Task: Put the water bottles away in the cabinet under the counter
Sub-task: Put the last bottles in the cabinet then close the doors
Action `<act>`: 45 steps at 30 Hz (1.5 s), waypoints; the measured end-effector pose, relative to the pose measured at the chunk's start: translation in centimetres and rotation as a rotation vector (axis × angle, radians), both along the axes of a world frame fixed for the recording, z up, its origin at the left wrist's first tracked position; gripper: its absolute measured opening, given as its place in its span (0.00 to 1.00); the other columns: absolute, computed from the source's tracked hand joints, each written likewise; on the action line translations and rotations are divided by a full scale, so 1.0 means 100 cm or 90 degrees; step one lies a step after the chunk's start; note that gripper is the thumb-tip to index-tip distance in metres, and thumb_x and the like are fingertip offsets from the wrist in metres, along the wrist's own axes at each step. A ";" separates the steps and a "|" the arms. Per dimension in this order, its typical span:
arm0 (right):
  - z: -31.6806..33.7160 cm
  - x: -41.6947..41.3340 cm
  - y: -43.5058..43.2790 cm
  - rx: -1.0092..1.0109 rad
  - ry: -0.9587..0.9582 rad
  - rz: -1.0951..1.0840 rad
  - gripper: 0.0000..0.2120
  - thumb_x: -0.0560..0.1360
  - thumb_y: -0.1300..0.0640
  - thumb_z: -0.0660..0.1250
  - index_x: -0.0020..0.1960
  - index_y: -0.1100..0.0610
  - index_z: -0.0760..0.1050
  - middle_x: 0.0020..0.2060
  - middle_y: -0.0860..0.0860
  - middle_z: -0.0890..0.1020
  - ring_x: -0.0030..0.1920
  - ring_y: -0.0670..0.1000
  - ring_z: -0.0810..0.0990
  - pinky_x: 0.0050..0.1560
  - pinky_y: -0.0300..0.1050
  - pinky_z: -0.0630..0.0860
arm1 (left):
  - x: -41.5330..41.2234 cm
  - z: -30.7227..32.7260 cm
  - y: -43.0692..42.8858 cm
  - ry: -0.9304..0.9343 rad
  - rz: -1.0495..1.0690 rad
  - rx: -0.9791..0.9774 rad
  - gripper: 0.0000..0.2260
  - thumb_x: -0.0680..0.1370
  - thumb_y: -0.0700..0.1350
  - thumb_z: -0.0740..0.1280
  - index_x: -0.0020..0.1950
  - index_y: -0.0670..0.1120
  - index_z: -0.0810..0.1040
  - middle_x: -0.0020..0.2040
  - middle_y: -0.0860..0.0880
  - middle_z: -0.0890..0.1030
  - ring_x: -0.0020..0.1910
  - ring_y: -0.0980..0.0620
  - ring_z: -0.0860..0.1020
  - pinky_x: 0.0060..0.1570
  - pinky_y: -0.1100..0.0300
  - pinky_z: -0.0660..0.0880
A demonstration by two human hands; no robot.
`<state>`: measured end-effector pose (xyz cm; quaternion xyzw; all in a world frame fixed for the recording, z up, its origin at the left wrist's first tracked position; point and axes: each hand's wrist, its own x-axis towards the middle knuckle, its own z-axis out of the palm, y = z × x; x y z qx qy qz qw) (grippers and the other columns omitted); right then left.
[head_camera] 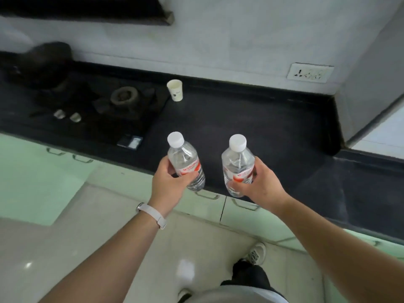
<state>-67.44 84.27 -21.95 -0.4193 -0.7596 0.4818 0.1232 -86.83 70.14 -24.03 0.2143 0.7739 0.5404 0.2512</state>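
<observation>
Two clear water bottles with white caps and red labels stand upright over the front edge of the black counter (251, 119). My left hand (169, 182) grips the left bottle (184, 158) around its label. My right hand (260, 182) grips the right bottle (237, 162) the same way. Below the counter edge run pale green cabinet doors (244, 217) with metal handles (244, 205); both doors under my hands are shut, with a dark seam between them.
A paper cup (175, 90) stands on the counter behind the bottles. A black gas stove (105, 101) with a burner and two knobs fills the left of the counter. A wall socket (309, 73) sits at the back right. My shoes (255, 253) rest on the tiled floor.
</observation>
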 end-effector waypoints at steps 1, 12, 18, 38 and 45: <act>0.004 -0.012 -0.016 0.002 0.005 0.014 0.29 0.65 0.47 0.79 0.60 0.39 0.67 0.48 0.37 0.80 0.48 0.39 0.80 0.44 0.34 0.74 | -0.009 0.002 -0.023 0.001 0.017 0.004 0.24 0.67 0.46 0.82 0.59 0.58 0.78 0.52 0.61 0.84 0.51 0.63 0.82 0.53 0.60 0.78; 0.031 -0.137 -0.180 0.049 0.053 0.191 0.29 0.66 0.49 0.79 0.61 0.40 0.68 0.49 0.37 0.79 0.48 0.38 0.78 0.43 0.32 0.71 | -0.077 0.034 -0.250 0.009 0.222 0.066 0.23 0.68 0.45 0.81 0.58 0.59 0.76 0.55 0.61 0.82 0.55 0.64 0.80 0.54 0.63 0.75; 0.036 -0.201 -0.232 0.053 0.065 0.308 0.28 0.65 0.50 0.80 0.60 0.41 0.70 0.50 0.40 0.81 0.49 0.41 0.80 0.53 0.43 0.77 | -0.097 0.037 -0.336 0.025 0.349 0.057 0.25 0.67 0.43 0.82 0.60 0.55 0.78 0.54 0.58 0.84 0.54 0.59 0.81 0.59 0.56 0.77; 0.007 -0.471 -0.303 -0.076 0.081 0.591 0.24 0.65 0.49 0.80 0.53 0.34 0.71 0.46 0.34 0.81 0.47 0.31 0.77 0.45 0.31 0.69 | -0.251 0.028 -0.420 0.041 0.618 -0.062 0.26 0.67 0.42 0.82 0.61 0.55 0.78 0.54 0.58 0.84 0.54 0.59 0.81 0.55 0.62 0.75; 0.010 -0.560 -0.323 -0.096 0.100 0.658 0.23 0.66 0.52 0.79 0.50 0.35 0.70 0.47 0.36 0.80 0.46 0.31 0.76 0.43 0.30 0.68 | -0.294 0.044 -0.432 0.078 0.680 -0.058 0.23 0.69 0.39 0.81 0.60 0.52 0.79 0.52 0.57 0.84 0.49 0.67 0.81 0.44 0.77 0.73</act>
